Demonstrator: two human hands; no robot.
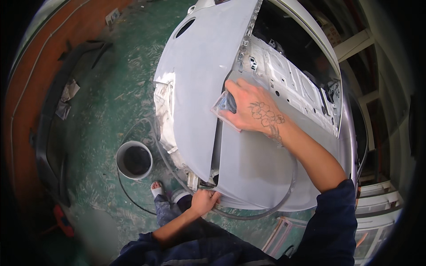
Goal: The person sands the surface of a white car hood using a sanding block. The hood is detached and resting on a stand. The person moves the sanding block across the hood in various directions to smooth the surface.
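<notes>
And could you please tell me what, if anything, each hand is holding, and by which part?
The right hand holds a small block by its upper part. Whether the left hand grips anything cannot be told.

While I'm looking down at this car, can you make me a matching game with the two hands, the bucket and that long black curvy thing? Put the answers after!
Column one
1. the bare right hand
2. the round, pale grey bucket
3. the bare left hand
4. the long, curved black car part

Column two
A. beside the orange-brown wall
B. at the near edge of the smooth grey car bodywork
C. on the green floor, with a dark inside
D. gripping a small bluish block

Right pairs: 1-D, 2-C, 3-B, 4-A
</notes>
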